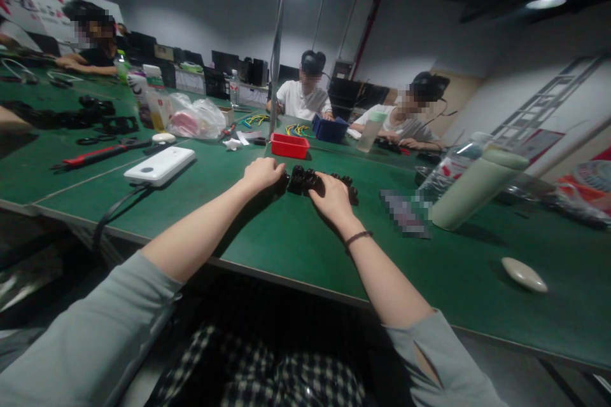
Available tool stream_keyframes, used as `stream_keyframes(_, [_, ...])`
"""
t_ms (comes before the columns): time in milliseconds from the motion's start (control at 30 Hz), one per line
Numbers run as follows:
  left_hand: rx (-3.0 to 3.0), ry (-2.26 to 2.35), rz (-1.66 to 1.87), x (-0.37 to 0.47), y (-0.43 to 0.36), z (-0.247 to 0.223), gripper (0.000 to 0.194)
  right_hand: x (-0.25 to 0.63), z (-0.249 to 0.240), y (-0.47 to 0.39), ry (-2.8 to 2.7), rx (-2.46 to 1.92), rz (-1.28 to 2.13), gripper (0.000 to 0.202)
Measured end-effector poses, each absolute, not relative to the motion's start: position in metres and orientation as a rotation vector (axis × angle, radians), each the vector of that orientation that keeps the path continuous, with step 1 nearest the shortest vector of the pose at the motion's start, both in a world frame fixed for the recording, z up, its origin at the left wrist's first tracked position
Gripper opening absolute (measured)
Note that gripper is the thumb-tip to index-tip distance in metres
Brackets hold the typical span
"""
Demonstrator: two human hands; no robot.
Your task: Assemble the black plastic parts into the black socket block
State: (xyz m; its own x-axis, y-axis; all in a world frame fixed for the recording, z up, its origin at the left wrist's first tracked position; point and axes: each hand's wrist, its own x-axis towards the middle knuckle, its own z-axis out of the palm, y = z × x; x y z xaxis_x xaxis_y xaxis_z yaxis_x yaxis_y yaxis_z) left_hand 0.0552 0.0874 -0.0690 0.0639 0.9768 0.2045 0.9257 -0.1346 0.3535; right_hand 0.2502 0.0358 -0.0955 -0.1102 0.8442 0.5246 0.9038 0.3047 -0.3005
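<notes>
A cluster of glossy black ridged parts (pixel 300 179) lies on the green table in front of me; their exact kind is too small and dark to tell. My right hand (pixel 333 196) rests over this cluster, thumb on the near side and fingers curled over it. More of the black parts (pixel 353 192) stick out past its far right side. Just left of the cluster, my left hand (pixel 263 173) is closed, its fingertips turned toward the parts. A small dark bit shows at those fingertips, mostly hidden by the hand.
Beyond my hands stands a red tray (pixel 290 146), with a blue bin (pixel 329 128) behind it. A white power bank (pixel 160 166) with a cable lies left. To the right are a green flask (pixel 477 189) and a pale oval object (pixel 524 275). Other people sit across the table.
</notes>
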Motion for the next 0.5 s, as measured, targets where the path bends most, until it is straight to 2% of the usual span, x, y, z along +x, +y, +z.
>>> stream_keyframes(500, [2.194,1.9,0.636,0.0543,0.0952,-0.0727,0.033,0.2503,-0.0952,0.0345,-1.997,-1.56,-0.126,0.034])
